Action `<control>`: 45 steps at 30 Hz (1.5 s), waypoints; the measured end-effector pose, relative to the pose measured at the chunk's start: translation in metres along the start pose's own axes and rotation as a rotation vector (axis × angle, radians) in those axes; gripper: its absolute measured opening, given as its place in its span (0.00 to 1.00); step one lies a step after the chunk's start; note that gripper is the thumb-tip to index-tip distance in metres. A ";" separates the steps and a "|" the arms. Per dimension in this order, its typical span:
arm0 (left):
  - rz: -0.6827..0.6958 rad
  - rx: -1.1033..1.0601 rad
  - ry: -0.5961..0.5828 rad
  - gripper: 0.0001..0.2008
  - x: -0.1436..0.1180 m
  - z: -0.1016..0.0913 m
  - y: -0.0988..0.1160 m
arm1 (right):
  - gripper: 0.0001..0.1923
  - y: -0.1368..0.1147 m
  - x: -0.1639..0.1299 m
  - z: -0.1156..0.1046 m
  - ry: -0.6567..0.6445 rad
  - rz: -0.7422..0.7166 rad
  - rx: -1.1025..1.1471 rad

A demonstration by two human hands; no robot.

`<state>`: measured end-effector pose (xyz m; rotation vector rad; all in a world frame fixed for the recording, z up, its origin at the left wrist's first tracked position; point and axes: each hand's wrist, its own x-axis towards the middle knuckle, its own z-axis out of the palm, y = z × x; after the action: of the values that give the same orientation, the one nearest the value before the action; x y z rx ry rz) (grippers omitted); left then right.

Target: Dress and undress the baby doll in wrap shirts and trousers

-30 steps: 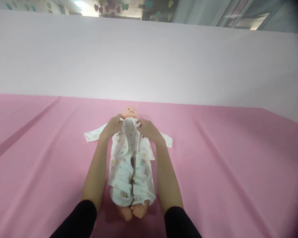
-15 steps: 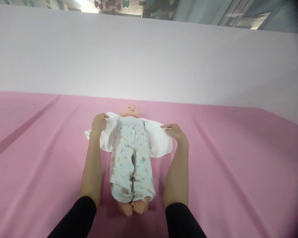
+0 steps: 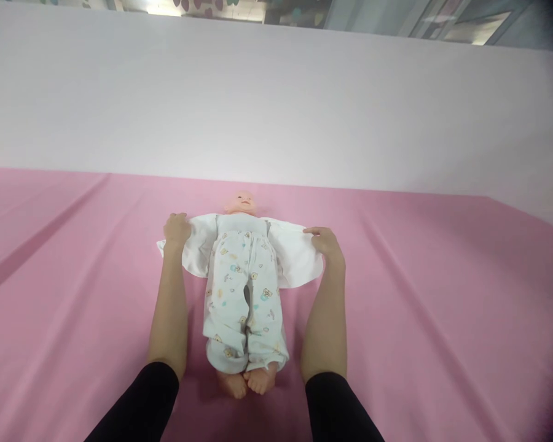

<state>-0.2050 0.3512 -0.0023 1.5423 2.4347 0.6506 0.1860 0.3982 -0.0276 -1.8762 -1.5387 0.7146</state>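
A pale plastic baby doll (image 3: pixel 242 202) lies on its back between the two forearms, head away from the person and bare feet (image 3: pixel 249 382) nearest the black sleeves (image 3: pixel 142 405). It wears light printed cotton trousers (image 3: pixel 243 301) with small bear and teal motifs, pulled high up the torso. A white cotton baby top (image 3: pixel 295 261) is spread open flat under the doll, its two front panels laid out to either side like wings.

The left hand (image 3: pixel 177 229) sits at the outer edge of the left panel, fingers curled down and closed over the cloth near the sleeve; whether it pinches the fabric or only presses it flat is not clear. The right hand (image 3: pixel 326 244) rests on the outer edge of the right panel, fingers bent and gripping the hem, thumb tucked toward the doll.

Everything lies on a smooth pink sheet (image 3: pixel 442 319) with long soft creases running away from the hands. Beyond the hands, past the doll's head, stands a plain white wall panel (image 3: pixel 276 110).
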 end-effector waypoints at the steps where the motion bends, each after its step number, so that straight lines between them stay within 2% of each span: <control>1: -0.005 0.014 -0.002 0.24 -0.001 -0.001 0.001 | 0.29 0.000 0.000 0.000 0.012 -0.001 -0.022; 7: 0.035 -0.044 0.045 0.24 -0.009 -0.017 0.012 | 0.22 -0.014 -0.009 -0.002 0.035 -0.013 -0.079; 12: 0.219 -0.348 0.125 0.20 -0.020 -0.035 0.027 | 0.18 -0.037 -0.018 0.000 -0.049 -0.060 -0.100; 16: 0.330 -0.470 0.173 0.19 -0.034 -0.049 0.040 | 0.17 -0.052 -0.024 0.003 -0.126 -0.129 -0.144; 19: 0.406 -0.516 0.151 0.18 -0.043 -0.056 0.046 | 0.17 -0.065 -0.032 0.003 -0.169 -0.176 -0.122; 21: 0.457 -0.521 0.082 0.18 -0.046 -0.057 0.050 | 0.15 -0.076 -0.038 0.005 -0.235 -0.243 -0.085; 24: 0.531 -0.453 -0.071 0.18 -0.050 -0.045 0.061 | 0.11 -0.092 -0.049 0.017 -0.368 -0.385 -0.021; 27: 0.559 -0.262 -0.124 0.17 -0.059 -0.014 0.078 | 0.07 -0.102 -0.056 0.038 -0.358 -0.478 -0.077; 29: 0.537 -0.090 -0.053 0.16 -0.069 0.013 0.086 | 0.06 -0.103 -0.059 0.051 -0.269 -0.501 -0.170; 30: 0.574 -0.022 -0.001 0.15 -0.075 0.025 0.087 | 0.04 -0.101 -0.060 0.056 -0.228 -0.507 -0.214; 32: 0.626 0.044 0.130 0.15 -0.086 0.044 0.085 | 0.02 -0.094 -0.063 0.063 -0.202 -0.521 -0.278; 33: 0.647 0.042 0.171 0.15 -0.090 0.050 0.082 | 0.05 -0.090 -0.065 0.065 -0.200 -0.525 -0.302; 35: 0.672 0.018 0.222 0.14 -0.095 0.056 0.074 | 0.11 -0.080 -0.070 0.067 -0.198 -0.525 -0.335; 38: 0.689 0.006 0.253 0.12 -0.095 0.055 0.063 | 0.14 -0.065 -0.082 0.069 -0.140 -0.536 -0.365; 45: 0.634 -0.125 0.202 0.08 -0.094 0.062 0.052 | 0.19 -0.029 -0.120 0.081 0.004 -0.503 -0.274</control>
<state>-0.0978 0.3018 -0.0403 2.2985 1.9478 1.0807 0.0853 0.2935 -0.0570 -1.5582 -2.0784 0.2811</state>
